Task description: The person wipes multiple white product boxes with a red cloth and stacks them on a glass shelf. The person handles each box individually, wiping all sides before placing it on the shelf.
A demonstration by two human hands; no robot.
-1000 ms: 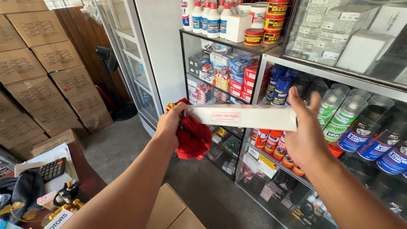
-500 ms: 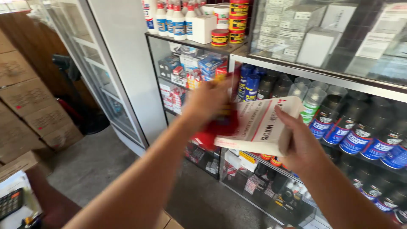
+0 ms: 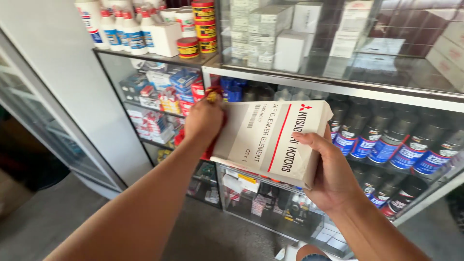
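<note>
A flat white cardboard box [image 3: 268, 139] with a red stripe and dark print is held up in front of a glass display cabinet [image 3: 338, 87]. My right hand [image 3: 328, 171] grips its lower right corner from below. My left hand [image 3: 205, 118] presses a red cloth [image 3: 212, 94] against the box's left end; most of the cloth is hidden behind the hand and box.
The cabinet's shelves hold dark bottles [image 3: 391, 140] with blue labels and small boxed parts [image 3: 159, 92]. On top stand white bottles [image 3: 121, 29], stacked red and yellow tins [image 3: 203, 24] and white cartons [image 3: 290, 48]. A glass door [image 3: 43, 125] stands at left above a grey floor.
The box has tilted from edge-on to showing its broad printed face. The view has moved closer to the cabinet, and my left hand with the cloth stays at the box's left end.
</note>
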